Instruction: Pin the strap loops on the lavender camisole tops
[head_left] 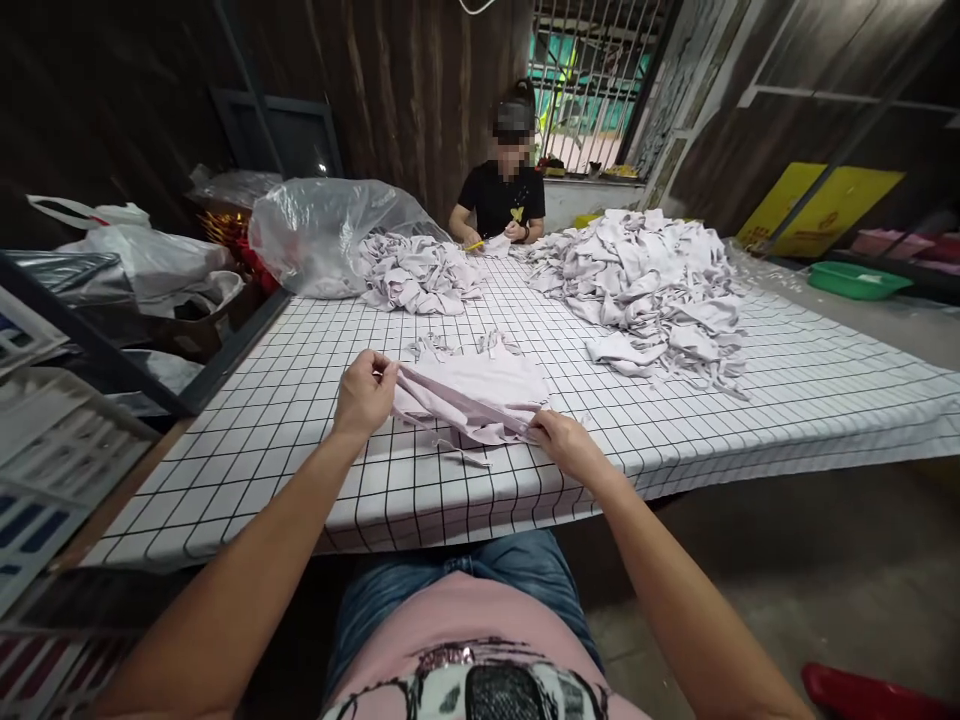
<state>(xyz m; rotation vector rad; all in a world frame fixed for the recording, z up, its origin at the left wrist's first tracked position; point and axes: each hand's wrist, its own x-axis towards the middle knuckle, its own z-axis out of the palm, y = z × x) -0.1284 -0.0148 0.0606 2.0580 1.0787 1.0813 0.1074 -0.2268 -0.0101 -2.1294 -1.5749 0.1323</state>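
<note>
A pale pink-lilac garment with thin straps is spread on the checked tablecloth in front of me. My left hand pinches its upper left edge and lifts it a little off the table. Its lower right edge is gripped by my right hand, fingers closed on the fabric. Between the two hands the near edge hangs in loose folds, and a thin strip of cloth trails below it. The straps lie at the far side of the garment.
A large heap of similar garments lies at the right, a smaller pile at the back left beside a clear plastic bag. Across the table sits a person handling cloth. A green basin stands far right, crates at left.
</note>
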